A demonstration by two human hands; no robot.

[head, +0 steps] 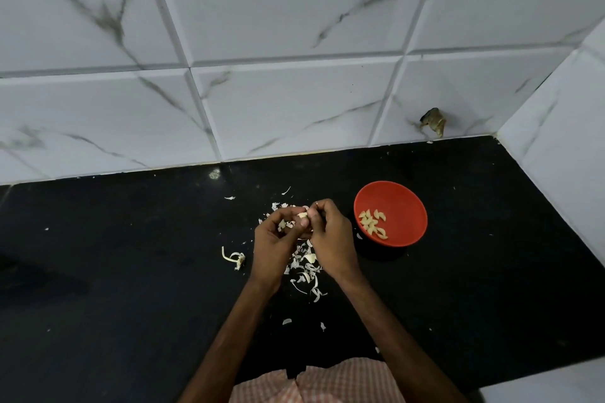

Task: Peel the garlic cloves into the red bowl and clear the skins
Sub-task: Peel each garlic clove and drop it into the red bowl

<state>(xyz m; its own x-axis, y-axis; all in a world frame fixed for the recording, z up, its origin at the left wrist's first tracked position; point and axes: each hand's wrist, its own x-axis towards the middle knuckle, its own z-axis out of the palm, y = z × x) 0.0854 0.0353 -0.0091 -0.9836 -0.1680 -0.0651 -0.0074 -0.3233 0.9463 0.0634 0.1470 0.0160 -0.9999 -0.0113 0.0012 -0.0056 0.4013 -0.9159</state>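
The left hand [276, 239] & the right hand [330, 235] meet just left of the red bowl [407, 203], above the black counter [131, 255]. Both have the fingers curled, and together they pinch one garlic clove [302, 215] btw. the fingertips. The clove is pale & partly covered by the thumbs, so how much skin is on it I cannot tell. In the left palm lie some bits of skin [281, 225].

Under & around the hands, also left of the bowl, is a heap of skins [306, 268], w/ loose flakes spread around it. Further left of the bowl lies a dry stem piece [234, 259].

The bowl stands upright on the counter. Inside it, on the left part of its bottom, is a small group of peeled cloves [371, 222]; the exact no. is hard to count.

Behind the bowl, low on the tiled wall [294, 101], sits a small brown-grey thing [433, 121], too blurred to name. The forearms are cut off at the lower edge, where a checked cloth [327, 383] shows.
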